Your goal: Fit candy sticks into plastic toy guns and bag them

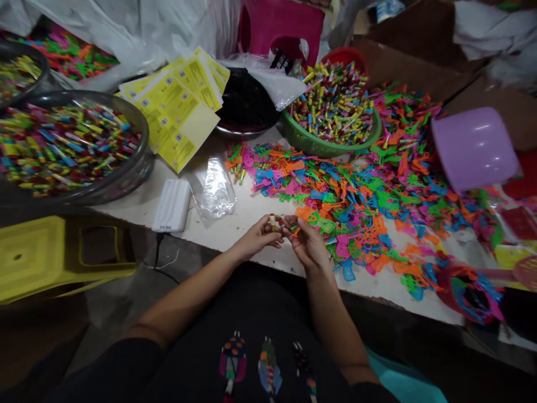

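Note:
My left hand [260, 236] is closed around a few small tubes [274, 222] with red, white and yellow bands, at the table's front edge. Meeting it from the other side, my right hand [309, 242] has its fingertips pinched near the tubes' ends; what lies between them is too small and blurred to name. Just beyond and right of my hands spreads a heap of flat plastic toy guns [335, 190] in orange, green, blue and pink. A few more tubes [240, 173] lie at the heap's left edge.
A green basket [331, 150] and a dark tub [145, 131] hold many tubes. Yellow printed sheets [172, 106], clear plastic bags [213, 187] and a white power bank [171, 204] lie leftward. A purple tub [476, 148] stands right; a yellow stool [37, 252] is lower left.

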Action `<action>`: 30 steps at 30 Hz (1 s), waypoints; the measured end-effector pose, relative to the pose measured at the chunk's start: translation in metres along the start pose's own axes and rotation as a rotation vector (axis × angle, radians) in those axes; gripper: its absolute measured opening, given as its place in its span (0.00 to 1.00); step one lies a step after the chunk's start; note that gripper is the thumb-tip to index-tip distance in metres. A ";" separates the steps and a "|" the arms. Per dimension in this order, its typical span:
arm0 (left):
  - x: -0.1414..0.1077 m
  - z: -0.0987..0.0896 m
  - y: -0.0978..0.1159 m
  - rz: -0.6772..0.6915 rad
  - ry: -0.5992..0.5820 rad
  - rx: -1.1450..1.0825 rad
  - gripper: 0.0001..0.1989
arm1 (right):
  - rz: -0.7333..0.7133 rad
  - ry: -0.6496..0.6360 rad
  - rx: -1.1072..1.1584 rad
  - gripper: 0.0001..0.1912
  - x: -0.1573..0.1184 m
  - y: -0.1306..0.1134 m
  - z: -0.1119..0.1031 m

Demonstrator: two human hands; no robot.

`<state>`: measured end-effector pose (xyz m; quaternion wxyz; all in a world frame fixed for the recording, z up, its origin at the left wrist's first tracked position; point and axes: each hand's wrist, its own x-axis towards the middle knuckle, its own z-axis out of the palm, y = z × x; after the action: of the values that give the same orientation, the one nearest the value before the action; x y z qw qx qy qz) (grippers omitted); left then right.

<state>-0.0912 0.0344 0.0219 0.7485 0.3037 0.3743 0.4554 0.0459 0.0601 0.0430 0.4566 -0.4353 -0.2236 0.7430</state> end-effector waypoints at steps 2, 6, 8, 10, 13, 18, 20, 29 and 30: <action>0.001 0.001 -0.002 0.057 -0.026 0.136 0.21 | -0.019 -0.052 -0.054 0.09 -0.005 0.001 0.005; 0.005 -0.002 -0.002 0.121 0.074 0.261 0.16 | -0.095 -0.095 -0.268 0.14 -0.012 0.005 0.007; 0.005 -0.006 -0.001 0.118 0.187 0.169 0.15 | -0.180 -0.009 -0.429 0.16 -0.013 0.008 0.003; 0.005 -0.008 0.001 0.084 0.250 0.048 0.16 | -0.237 0.094 -0.596 0.18 -0.012 0.010 -0.003; 0.002 -0.005 0.004 0.026 0.220 -0.028 0.18 | -0.195 0.067 -0.767 0.21 -0.011 0.013 -0.007; 0.001 0.000 0.002 -0.021 0.138 -0.074 0.16 | 0.025 -0.187 -0.796 0.29 -0.013 0.011 -0.007; 0.002 -0.004 0.004 -0.024 0.201 -0.050 0.15 | -0.024 -0.100 -0.871 0.30 -0.014 0.005 -0.012; 0.009 -0.012 0.006 -0.219 0.280 -0.121 0.15 | -0.677 -0.069 -1.415 0.12 -0.004 -0.005 -0.032; 0.009 -0.011 0.005 -0.240 0.304 -0.175 0.14 | -0.614 0.008 -1.337 0.11 -0.001 -0.001 -0.032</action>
<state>-0.1002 0.0464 0.0176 0.7559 0.1188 0.4753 0.4343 0.0744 0.0574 0.0278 0.2821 -0.5412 -0.7391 0.2850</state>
